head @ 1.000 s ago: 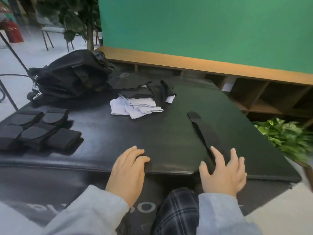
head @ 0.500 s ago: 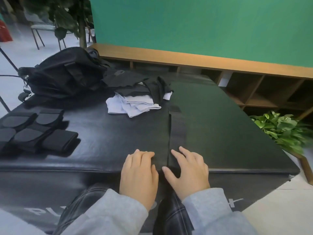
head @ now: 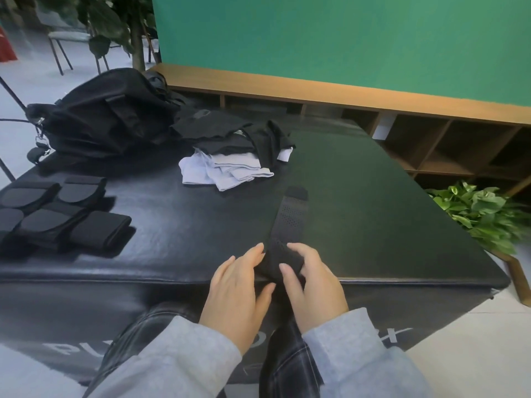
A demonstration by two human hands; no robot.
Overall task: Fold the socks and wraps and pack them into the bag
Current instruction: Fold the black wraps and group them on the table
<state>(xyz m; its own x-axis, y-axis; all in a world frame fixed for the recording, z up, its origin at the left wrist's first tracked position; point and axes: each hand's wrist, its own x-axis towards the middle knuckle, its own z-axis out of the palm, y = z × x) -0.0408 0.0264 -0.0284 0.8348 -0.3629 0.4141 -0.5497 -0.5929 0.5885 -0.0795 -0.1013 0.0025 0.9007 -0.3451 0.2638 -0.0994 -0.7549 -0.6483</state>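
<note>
Folded black wraps (head: 57,214) lie at the left edge of the black padded counter (head: 178,242), with the black bag (head: 106,116) behind them. Near the middle, a pile of white and black socks (head: 230,159) sits just right of the bag. At the near edge, the left hand (head: 238,288) and right hand (head: 313,285) pinch the rolled end of a long black wrap (head: 287,222), which stretches away toward the socks. A green plant (head: 482,214) stands at the right

Single head-worn view, forward and down, close over the padded table (head: 172,225).
</note>
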